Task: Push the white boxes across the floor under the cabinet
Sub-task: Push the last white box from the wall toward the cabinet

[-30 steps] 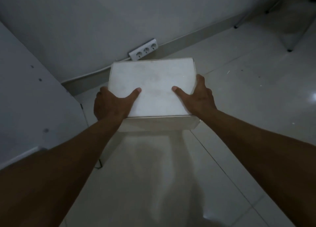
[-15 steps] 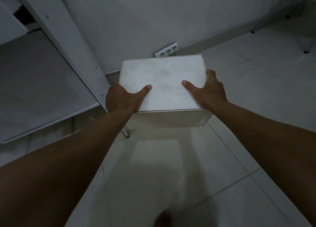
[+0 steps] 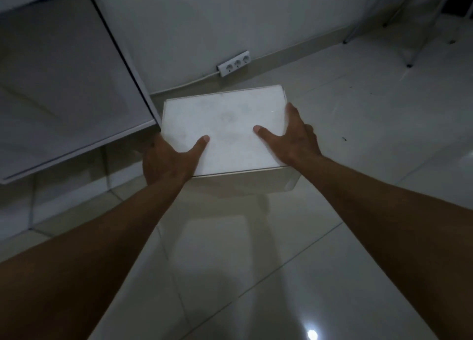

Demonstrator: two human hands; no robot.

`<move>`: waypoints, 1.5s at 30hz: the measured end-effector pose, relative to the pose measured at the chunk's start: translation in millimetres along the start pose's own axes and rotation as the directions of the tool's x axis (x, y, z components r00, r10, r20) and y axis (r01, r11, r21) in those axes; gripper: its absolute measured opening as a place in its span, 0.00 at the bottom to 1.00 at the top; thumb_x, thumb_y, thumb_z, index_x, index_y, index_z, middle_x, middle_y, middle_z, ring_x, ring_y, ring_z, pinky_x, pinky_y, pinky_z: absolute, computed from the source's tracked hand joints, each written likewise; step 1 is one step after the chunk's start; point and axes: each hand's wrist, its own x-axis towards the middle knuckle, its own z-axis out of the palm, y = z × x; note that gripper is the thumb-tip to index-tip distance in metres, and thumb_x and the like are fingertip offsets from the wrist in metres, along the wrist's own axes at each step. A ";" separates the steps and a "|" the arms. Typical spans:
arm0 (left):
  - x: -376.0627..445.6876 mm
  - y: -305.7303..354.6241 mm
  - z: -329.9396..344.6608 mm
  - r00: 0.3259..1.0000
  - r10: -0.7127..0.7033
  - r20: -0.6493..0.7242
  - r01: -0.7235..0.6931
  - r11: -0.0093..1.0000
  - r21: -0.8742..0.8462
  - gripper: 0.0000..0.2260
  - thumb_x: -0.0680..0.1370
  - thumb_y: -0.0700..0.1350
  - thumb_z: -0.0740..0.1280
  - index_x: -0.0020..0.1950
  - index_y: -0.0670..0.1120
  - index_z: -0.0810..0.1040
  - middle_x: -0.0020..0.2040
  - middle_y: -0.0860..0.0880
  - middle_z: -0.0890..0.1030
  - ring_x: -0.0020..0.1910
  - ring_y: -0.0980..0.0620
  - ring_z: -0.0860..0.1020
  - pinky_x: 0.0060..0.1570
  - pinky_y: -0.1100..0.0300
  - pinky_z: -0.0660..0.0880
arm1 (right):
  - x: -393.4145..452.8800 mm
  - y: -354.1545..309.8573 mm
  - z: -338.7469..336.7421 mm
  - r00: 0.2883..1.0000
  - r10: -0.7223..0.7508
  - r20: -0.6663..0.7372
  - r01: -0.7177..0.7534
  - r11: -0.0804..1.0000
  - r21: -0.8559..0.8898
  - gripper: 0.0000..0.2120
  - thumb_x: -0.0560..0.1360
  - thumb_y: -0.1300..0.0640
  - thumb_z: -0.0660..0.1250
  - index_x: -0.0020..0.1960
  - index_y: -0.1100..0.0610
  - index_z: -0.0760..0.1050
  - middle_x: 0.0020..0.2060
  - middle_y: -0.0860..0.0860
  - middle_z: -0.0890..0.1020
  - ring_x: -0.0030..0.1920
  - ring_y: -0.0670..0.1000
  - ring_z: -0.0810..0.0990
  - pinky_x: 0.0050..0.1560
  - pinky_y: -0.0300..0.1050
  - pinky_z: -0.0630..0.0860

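A white box [image 3: 225, 124] sits in the middle of the head view, over the glossy tiled floor [image 3: 256, 263]. My left hand [image 3: 166, 160] grips its near left side, thumb lying on the lid. My right hand [image 3: 294, 135] clasps its right side, thumb on top and fingers wrapped around the edge. The white cabinet [image 3: 64, 83] stands at the left, its lower corner just beside the box's far left corner. A dark gap shows beneath the cabinet's bottom edge. Whether the box rests on the floor or hangs just above it I cannot tell.
A white power strip [image 3: 234, 63] lies against the skirting of the back wall, with a cable running left. Thin metal legs [image 3: 409, 45] of a frame stand at the far right. Open tiled floor spreads to the right and towards me.
The box has come down and towards me, away from the wall, and sits beside the cabinet's lower corner. Both hands keep the same grip. The view has shifted, showing more of the cabinet front.
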 end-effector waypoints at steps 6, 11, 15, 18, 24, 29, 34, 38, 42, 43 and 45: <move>-24.6 -51.4 -44.1 0.999 0.033 0.027 -0.032 0.999 -0.033 0.50 0.61 0.78 0.64 0.72 0.44 0.67 0.68 0.43 0.74 0.66 0.40 0.72 0.63 0.47 0.70 | -71.9 -19.5 24.5 0.999 0.020 -0.050 -0.021 1.000 -0.022 0.49 0.70 0.29 0.66 0.80 0.47 0.47 0.74 0.58 0.65 0.73 0.61 0.65 0.70 0.55 0.64; -38.7 -106.2 -97.5 0.999 0.025 0.026 -0.023 0.999 -0.046 0.50 0.61 0.78 0.65 0.71 0.43 0.68 0.67 0.42 0.74 0.66 0.40 0.72 0.62 0.48 0.70 | -130.7 -54.9 56.0 0.999 0.015 -0.047 -0.017 0.999 -0.038 0.49 0.70 0.29 0.67 0.80 0.47 0.48 0.74 0.58 0.64 0.73 0.62 0.64 0.69 0.55 0.64; -43.4 -153.9 -143.3 1.000 -0.005 0.001 0.005 0.998 -0.067 0.48 0.63 0.76 0.66 0.69 0.42 0.69 0.66 0.41 0.75 0.65 0.39 0.73 0.61 0.49 0.70 | -170.4 -92.6 88.3 1.000 -0.018 -0.023 0.017 0.998 -0.061 0.49 0.69 0.28 0.66 0.80 0.47 0.48 0.75 0.58 0.64 0.73 0.62 0.64 0.70 0.56 0.64; -43.4 -191.9 -174.2 0.999 -0.031 -0.017 0.030 0.998 -0.063 0.48 0.62 0.76 0.67 0.69 0.42 0.69 0.65 0.41 0.75 0.64 0.40 0.73 0.61 0.49 0.70 | -196.3 -120.2 114.5 0.999 -0.045 -0.006 0.044 0.996 -0.076 0.49 0.69 0.28 0.66 0.80 0.47 0.49 0.74 0.58 0.65 0.72 0.62 0.64 0.69 0.56 0.64; -37.2 -286.3 -238.1 0.991 -0.125 -0.057 0.122 0.991 -0.051 0.49 0.62 0.77 0.66 0.69 0.42 0.68 0.65 0.40 0.74 0.64 0.39 0.73 0.60 0.48 0.71 | -246.8 -179.8 189.7 0.992 -0.102 0.077 0.106 0.993 -0.053 0.49 0.69 0.28 0.68 0.80 0.46 0.50 0.74 0.59 0.65 0.72 0.61 0.65 0.70 0.53 0.64; -31.8 -365.8 -290.3 0.974 -0.206 -0.099 0.204 0.979 -0.032 0.49 0.63 0.76 0.66 0.70 0.42 0.68 0.66 0.41 0.74 0.65 0.40 0.72 0.61 0.48 0.70 | -284.7 -227.2 262.0 0.975 -0.148 0.167 0.157 0.987 -0.037 0.49 0.68 0.27 0.67 0.80 0.46 0.49 0.74 0.58 0.65 0.73 0.61 0.64 0.71 0.53 0.63; -29.9 -437.0 -343.4 0.941 -0.291 -0.175 0.300 0.954 0.025 0.51 0.62 0.78 0.64 0.72 0.42 0.65 0.68 0.40 0.73 0.67 0.39 0.71 0.63 0.46 0.70 | -320.5 -272.4 329.7 0.939 -0.183 0.292 0.189 0.982 0.007 0.49 0.69 0.28 0.66 0.80 0.46 0.48 0.75 0.55 0.63 0.74 0.60 0.62 0.71 0.53 0.62; -30.9 -477.0 -373.3 0.904 -0.332 -0.269 0.362 0.930 0.069 0.51 0.61 0.78 0.64 0.70 0.42 0.68 0.65 0.40 0.75 0.64 0.39 0.73 0.61 0.46 0.71 | -337.2 -298.2 374.3 0.902 -0.218 0.372 0.205 0.976 0.074 0.49 0.69 0.28 0.67 0.80 0.44 0.48 0.75 0.55 0.64 0.73 0.59 0.64 0.71 0.51 0.62; -29.6 -491.6 -398.4 0.883 -0.372 -0.286 0.411 0.907 0.090 0.51 0.62 0.77 0.65 0.71 0.41 0.67 0.67 0.40 0.74 0.66 0.39 0.72 0.63 0.46 0.70 | -341.8 -319.8 398.7 0.870 -0.257 0.420 0.230 0.966 0.116 0.50 0.67 0.28 0.68 0.80 0.45 0.50 0.74 0.55 0.66 0.72 0.59 0.66 0.71 0.51 0.65; -27.6 -492.6 -402.8 0.881 -0.375 -0.288 0.418 0.903 0.101 0.51 0.62 0.77 0.65 0.72 0.41 0.66 0.68 0.41 0.74 0.66 0.39 0.72 0.63 0.46 0.70 | -341.4 -324.5 400.7 0.863 -0.264 0.430 0.236 0.965 0.117 0.50 0.67 0.28 0.68 0.80 0.45 0.50 0.74 0.55 0.66 0.72 0.60 0.66 0.71 0.51 0.65; -26.4 -496.9 -420.2 0.863 -0.399 -0.310 0.452 0.884 0.122 0.52 0.61 0.78 0.64 0.72 0.41 0.67 0.68 0.41 0.74 0.66 0.39 0.72 0.63 0.45 0.71 | -346.8 -341.3 406.6 0.840 -0.272 0.469 0.245 0.962 0.118 0.50 0.68 0.28 0.68 0.80 0.45 0.49 0.74 0.57 0.65 0.73 0.60 0.65 0.71 0.51 0.64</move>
